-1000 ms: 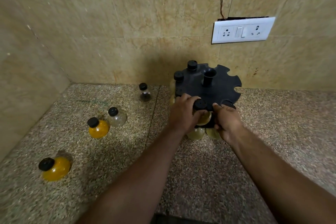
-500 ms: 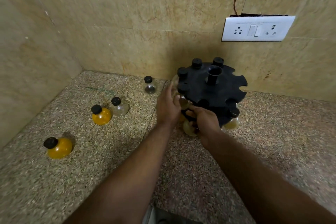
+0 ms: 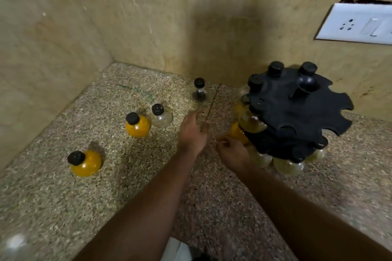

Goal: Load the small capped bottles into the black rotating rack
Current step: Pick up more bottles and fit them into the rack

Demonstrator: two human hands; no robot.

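Now your left hand point(image 3: 194, 131) reaches with wide, empty fingers toward the four bottles point(image 3: 137, 125) waiting on the table point(image 3: 63, 197). Your right hand point(image 3: 233, 152), fingers loosely curled and empty, waits by the rack point(image 3: 297, 112).

— What fills the upper frame?
— Beige marbled wall tiles point(image 3: 169, 17) meeting in a corner upper left, a white socket plate point(image 3: 356, 24) at upper right.
— And below?
— A speckled granite countertop point(image 3: 63, 197).
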